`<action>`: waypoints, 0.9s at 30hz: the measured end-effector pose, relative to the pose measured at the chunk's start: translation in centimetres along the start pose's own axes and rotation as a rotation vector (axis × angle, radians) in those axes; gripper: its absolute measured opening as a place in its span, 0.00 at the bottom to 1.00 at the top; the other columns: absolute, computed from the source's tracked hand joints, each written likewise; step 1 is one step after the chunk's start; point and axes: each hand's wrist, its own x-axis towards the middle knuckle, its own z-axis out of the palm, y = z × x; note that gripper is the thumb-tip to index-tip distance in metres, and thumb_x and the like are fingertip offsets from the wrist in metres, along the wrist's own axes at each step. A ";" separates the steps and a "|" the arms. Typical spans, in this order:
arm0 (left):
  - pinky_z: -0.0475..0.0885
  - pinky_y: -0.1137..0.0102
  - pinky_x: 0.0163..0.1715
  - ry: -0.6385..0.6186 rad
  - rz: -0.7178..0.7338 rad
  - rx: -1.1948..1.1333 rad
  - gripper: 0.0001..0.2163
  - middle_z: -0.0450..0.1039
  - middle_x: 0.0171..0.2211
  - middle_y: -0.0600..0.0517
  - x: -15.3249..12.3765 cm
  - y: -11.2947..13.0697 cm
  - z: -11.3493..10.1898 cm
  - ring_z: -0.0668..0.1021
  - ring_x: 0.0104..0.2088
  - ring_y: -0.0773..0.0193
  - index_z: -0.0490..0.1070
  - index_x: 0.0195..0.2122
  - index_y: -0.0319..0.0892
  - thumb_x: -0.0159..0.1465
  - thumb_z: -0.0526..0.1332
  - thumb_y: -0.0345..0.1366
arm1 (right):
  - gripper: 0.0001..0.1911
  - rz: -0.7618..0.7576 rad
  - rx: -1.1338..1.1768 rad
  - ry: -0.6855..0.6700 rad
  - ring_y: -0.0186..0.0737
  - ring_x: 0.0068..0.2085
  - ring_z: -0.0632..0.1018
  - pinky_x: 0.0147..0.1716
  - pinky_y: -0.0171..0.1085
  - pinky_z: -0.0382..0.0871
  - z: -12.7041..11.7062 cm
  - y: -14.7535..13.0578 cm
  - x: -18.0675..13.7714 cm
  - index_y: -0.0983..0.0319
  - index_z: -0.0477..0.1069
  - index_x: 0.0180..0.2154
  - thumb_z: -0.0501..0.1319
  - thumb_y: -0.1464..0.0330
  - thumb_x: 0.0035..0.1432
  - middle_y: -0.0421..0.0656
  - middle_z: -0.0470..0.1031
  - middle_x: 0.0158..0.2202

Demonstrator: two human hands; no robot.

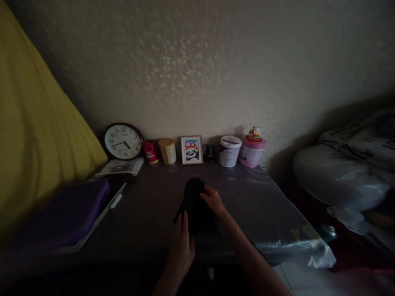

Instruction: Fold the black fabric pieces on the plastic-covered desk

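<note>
A black, soft-looking item (pixel 193 199) is on or just over the near middle of the table; it is too dark to tell its kind. My right hand (pixel 214 202) pinches its upper right edge between thumb and fingers. Lower down on the left side, my left hand (pixel 181 244) grips it with the fingers pointing away from me. The lower part of the black item blends into shadow between my forearms.
Along the wall stand a round clock (pixel 123 142), a red tin (pixel 150 152), a yellow tin (pixel 167 151), a framed panda picture (pixel 191 150), a white tub (pixel 230 152) and a pink tub (pixel 252 152). A purple case (pixel 64 209) lies left; bulky bags (pixel 339 168) sit right.
</note>
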 end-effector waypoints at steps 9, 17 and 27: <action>0.59 0.57 0.56 -0.020 -0.024 0.023 0.33 0.45 0.62 0.40 0.0 0.2 -0.1 0.55 0.61 0.54 0.37 0.63 0.38 0.56 0.47 0.26 | 0.21 0.004 -0.036 0.002 0.41 0.38 0.76 0.37 0.36 0.68 2.3 -1.9 -0.1 0.68 0.70 0.45 0.61 0.68 0.48 0.48 0.77 0.36; 0.59 0.55 0.56 0.015 0.020 -0.031 0.35 0.45 0.62 0.41 -0.1 -0.4 0.3 0.55 0.61 0.55 0.33 0.63 0.42 0.55 0.47 0.25 | 0.17 -0.079 -0.130 -0.024 0.41 0.36 0.77 0.36 0.35 0.67 3.1 -3.3 -1.8 0.65 0.70 0.45 0.58 0.70 0.52 0.46 0.78 0.33; 0.60 0.56 0.55 -0.019 0.053 0.007 0.34 0.41 0.64 0.48 0.1 1.5 -1.3 0.54 0.62 0.56 0.35 0.63 0.52 0.57 0.46 0.23 | 0.16 -0.207 -0.028 -0.114 0.35 0.34 0.77 0.35 0.31 0.67 2.8 -3.8 -3.4 0.63 0.73 0.41 0.50 0.75 0.55 0.42 0.78 0.31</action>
